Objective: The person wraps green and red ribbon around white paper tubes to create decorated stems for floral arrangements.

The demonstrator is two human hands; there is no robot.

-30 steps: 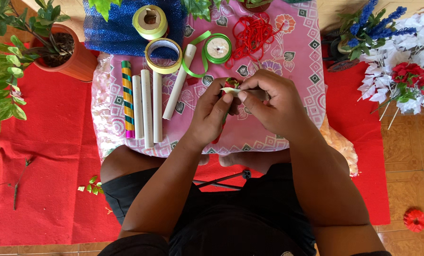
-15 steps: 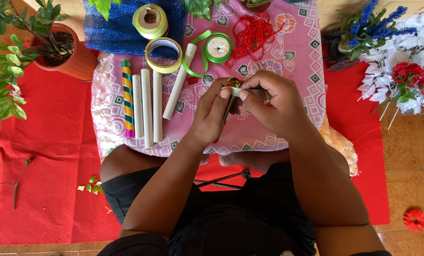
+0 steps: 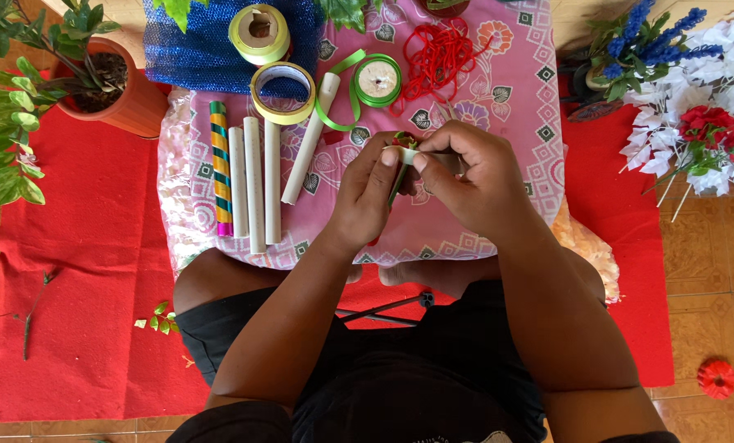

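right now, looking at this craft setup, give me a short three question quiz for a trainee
1. True or false: both the left hand and the right hand grip the small green stem.
2. Multiple choice: which item lies right beside the striped tube? A) a white tube B) the red cord C) the potted plant
3. Fill in: the green ribbon spool rests on the ____ patterned cloth.

Key: 1 true; 2 A; 3 pink
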